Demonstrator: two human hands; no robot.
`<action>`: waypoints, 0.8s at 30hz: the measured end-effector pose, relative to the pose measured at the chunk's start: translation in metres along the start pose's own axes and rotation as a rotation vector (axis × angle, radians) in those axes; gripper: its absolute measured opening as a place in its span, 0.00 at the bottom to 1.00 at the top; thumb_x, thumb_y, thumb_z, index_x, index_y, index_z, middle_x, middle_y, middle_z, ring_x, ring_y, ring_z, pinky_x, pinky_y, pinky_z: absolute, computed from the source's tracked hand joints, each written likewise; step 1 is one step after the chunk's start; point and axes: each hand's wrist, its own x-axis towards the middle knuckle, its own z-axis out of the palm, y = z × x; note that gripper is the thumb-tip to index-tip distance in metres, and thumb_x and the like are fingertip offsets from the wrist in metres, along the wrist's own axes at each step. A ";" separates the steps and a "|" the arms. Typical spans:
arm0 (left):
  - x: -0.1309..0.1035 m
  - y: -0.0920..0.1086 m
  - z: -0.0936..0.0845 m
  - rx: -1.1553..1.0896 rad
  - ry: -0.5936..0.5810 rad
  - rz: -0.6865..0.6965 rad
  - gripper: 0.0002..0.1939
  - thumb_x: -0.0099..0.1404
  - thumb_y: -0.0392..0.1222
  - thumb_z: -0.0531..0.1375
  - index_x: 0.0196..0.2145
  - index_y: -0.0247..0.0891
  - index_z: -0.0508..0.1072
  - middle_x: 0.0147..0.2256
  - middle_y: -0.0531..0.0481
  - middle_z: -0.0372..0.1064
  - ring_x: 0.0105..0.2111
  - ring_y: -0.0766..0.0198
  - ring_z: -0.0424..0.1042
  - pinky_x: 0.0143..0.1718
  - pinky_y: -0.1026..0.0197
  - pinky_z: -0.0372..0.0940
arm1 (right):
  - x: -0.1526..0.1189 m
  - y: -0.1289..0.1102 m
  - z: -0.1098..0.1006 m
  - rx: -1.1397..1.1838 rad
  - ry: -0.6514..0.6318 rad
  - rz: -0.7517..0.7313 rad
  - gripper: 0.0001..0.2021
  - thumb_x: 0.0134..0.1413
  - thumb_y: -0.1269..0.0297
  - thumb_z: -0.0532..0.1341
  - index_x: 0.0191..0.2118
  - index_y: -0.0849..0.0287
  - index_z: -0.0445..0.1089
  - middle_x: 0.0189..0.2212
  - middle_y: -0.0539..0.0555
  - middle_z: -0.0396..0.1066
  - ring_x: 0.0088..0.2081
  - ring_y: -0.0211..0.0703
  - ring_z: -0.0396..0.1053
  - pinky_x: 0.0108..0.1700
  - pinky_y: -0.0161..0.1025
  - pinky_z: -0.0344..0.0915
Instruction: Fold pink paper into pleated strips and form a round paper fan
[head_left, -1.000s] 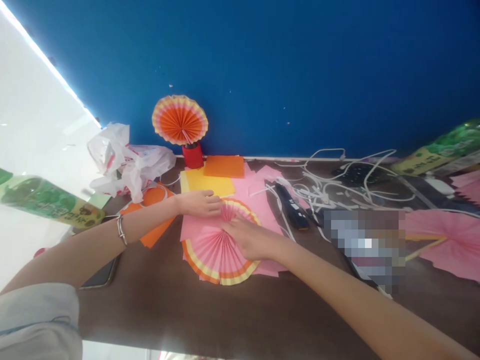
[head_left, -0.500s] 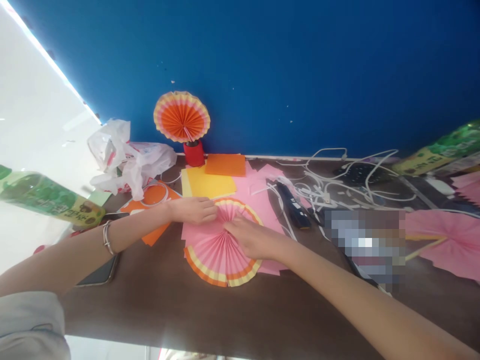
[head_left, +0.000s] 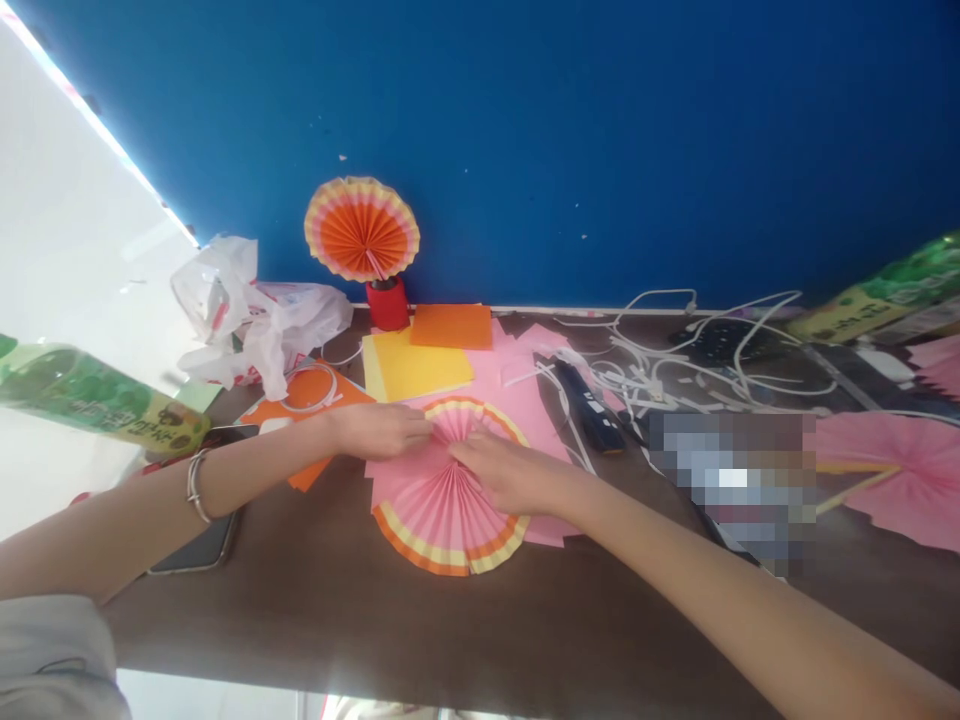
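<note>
A round pleated paper fan (head_left: 450, 510), pink with a yellow and orange rim, lies over pink paper sheets (head_left: 517, 390) on the brown table. My right hand (head_left: 506, 468) grips the fan near its centre, thumb and fingers pressed together on the folds. At the fan's upper left edge is my left hand (head_left: 386, 430), its fingers closed together; what they pinch there is too small to make out. Yellow paper (head_left: 427, 368) and orange paper (head_left: 451, 327) lie just behind the fan.
A finished-looking orange fan (head_left: 363, 230) stands in a red holder (head_left: 387, 305) by the blue wall. White plastic bags (head_left: 262, 310), a bottle (head_left: 97, 395) and a phone (head_left: 196, 545) are left. White cables (head_left: 637, 375), a dark remote (head_left: 589, 405) and a pink fan (head_left: 900, 480) are right.
The fan has turned slightly under my hands, its lower seam moving right. My left hand has drawn its fingers in and sits slightly lower.
</note>
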 end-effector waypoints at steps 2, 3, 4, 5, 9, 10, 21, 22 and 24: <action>0.001 0.000 -0.002 -0.023 -0.049 0.063 0.08 0.59 0.29 0.50 0.28 0.33 0.68 0.31 0.44 0.64 0.28 0.63 0.60 0.29 0.60 0.58 | 0.000 -0.001 0.000 0.004 -0.002 0.002 0.12 0.50 0.76 0.52 0.41 0.61 0.63 0.32 0.56 0.64 0.30 0.40 0.60 0.25 0.33 0.51; 0.002 0.001 -0.003 -0.036 -0.078 0.113 0.06 0.59 0.32 0.51 0.29 0.32 0.68 0.31 0.44 0.63 0.28 0.62 0.60 0.29 0.59 0.57 | 0.000 -0.001 0.000 0.004 -0.001 0.002 0.11 0.50 0.76 0.53 0.41 0.61 0.63 0.32 0.56 0.64 0.30 0.40 0.60 0.25 0.33 0.51; 0.002 0.001 -0.005 -0.056 -0.088 0.127 0.06 0.60 0.35 0.52 0.30 0.32 0.68 0.31 0.43 0.63 0.28 0.62 0.60 0.30 0.59 0.57 | 0.001 -0.001 0.000 0.003 -0.001 0.003 0.11 0.50 0.76 0.53 0.40 0.61 0.63 0.32 0.56 0.64 0.30 0.40 0.60 0.25 0.33 0.52; 0.003 0.001 -0.008 -0.077 -0.088 0.131 0.08 0.61 0.39 0.52 0.31 0.32 0.68 0.32 0.43 0.63 0.28 0.61 0.60 0.30 0.58 0.57 | 0.001 0.000 0.000 0.001 -0.001 0.005 0.10 0.50 0.75 0.53 0.40 0.61 0.63 0.31 0.55 0.64 0.31 0.40 0.60 0.26 0.33 0.52; 0.002 0.010 -0.014 -0.072 -0.066 0.063 0.16 0.64 0.51 0.50 0.36 0.35 0.68 0.34 0.42 0.62 0.29 0.61 0.60 0.31 0.58 0.57 | 0.001 0.000 0.002 0.004 0.007 0.011 0.12 0.50 0.75 0.54 0.42 0.61 0.64 0.32 0.56 0.64 0.32 0.41 0.61 0.26 0.33 0.54; 0.001 0.014 -0.014 -0.048 -0.065 0.032 0.17 0.65 0.51 0.48 0.37 0.36 0.69 0.35 0.43 0.62 0.30 0.61 0.60 0.31 0.58 0.56 | 0.001 0.000 0.002 0.006 0.011 0.012 0.13 0.50 0.75 0.54 0.43 0.61 0.64 0.32 0.56 0.64 0.32 0.41 0.62 0.27 0.33 0.55; -0.002 0.054 0.000 0.256 -0.037 -0.240 0.14 0.65 0.40 0.47 0.45 0.40 0.66 0.40 0.37 0.63 0.40 0.50 0.63 0.37 0.51 0.57 | 0.001 -0.003 0.000 -0.011 0.016 0.016 0.14 0.49 0.75 0.54 0.44 0.61 0.64 0.32 0.57 0.65 0.34 0.43 0.63 0.27 0.33 0.56; -0.001 0.054 0.000 0.261 -0.044 -0.241 0.14 0.65 0.39 0.47 0.46 0.40 0.66 0.40 0.37 0.63 0.40 0.50 0.63 0.38 0.51 0.57 | 0.001 -0.003 0.000 -0.012 0.019 0.016 0.14 0.49 0.76 0.54 0.43 0.61 0.64 0.32 0.57 0.65 0.34 0.43 0.63 0.27 0.33 0.56; -0.001 0.054 0.000 0.254 -0.053 -0.242 0.14 0.64 0.38 0.49 0.46 0.41 0.66 0.41 0.37 0.63 0.41 0.50 0.63 0.39 0.50 0.58 | 0.001 -0.003 0.000 -0.016 0.024 0.010 0.13 0.49 0.76 0.54 0.42 0.61 0.65 0.32 0.57 0.64 0.34 0.43 0.62 0.28 0.34 0.56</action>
